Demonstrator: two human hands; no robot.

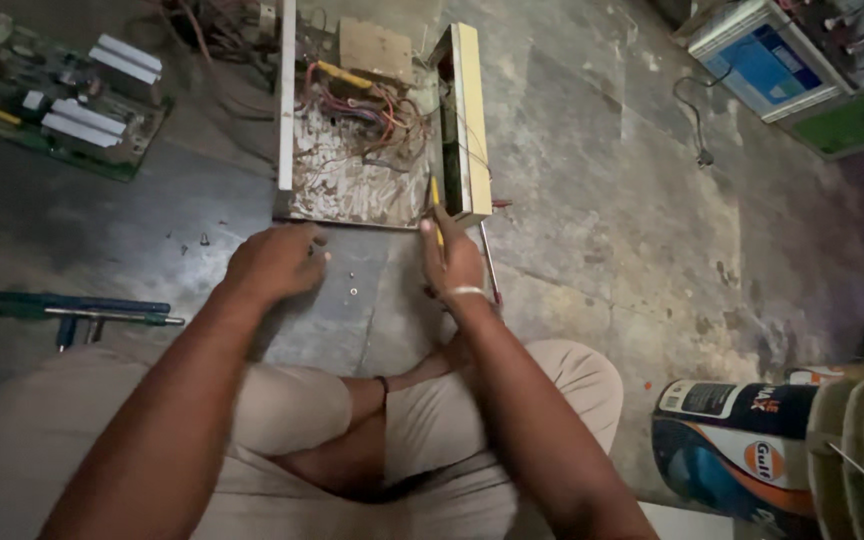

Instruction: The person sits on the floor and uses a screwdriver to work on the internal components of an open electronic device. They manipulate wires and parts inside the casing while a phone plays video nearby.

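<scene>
The person sits cross-legged on the concrete floor (592,200), with an opened metal chassis (372,120) lying just beyond the knees. It is a shallow cream-coloured tray, its right side wall (470,120) standing upright, its floor rusty and crossed by a tangle of red wires (372,110).

The right hand (457,262) is closed around a yellow-handled screwdriver (435,205), whose upper end reaches the near right corner of the chassis, where the wall meets the base. The left hand (274,262) rests knuckles-up at the near left edge of the tray, fingers curled under; whether it pinches anything I cannot tell. A small washer (353,291) lies loose on the floor between the hands, and a thin red-tipped rod (490,262) lies just right of the right wrist.

The chassis looks like stiff sheet metal, probably fairly heavy for its size, with thin edges that could be sharp; I would grip it by the side walls or near corners, never by the wiring, which seems brittle and easily torn. The screwdriver is light and rigid, best held on its handle.

Far left lies a green circuit board (57,95), near left a blue tool (62,308), near right a tin can (732,440), far right a blue-fronted box (767,60).
</scene>
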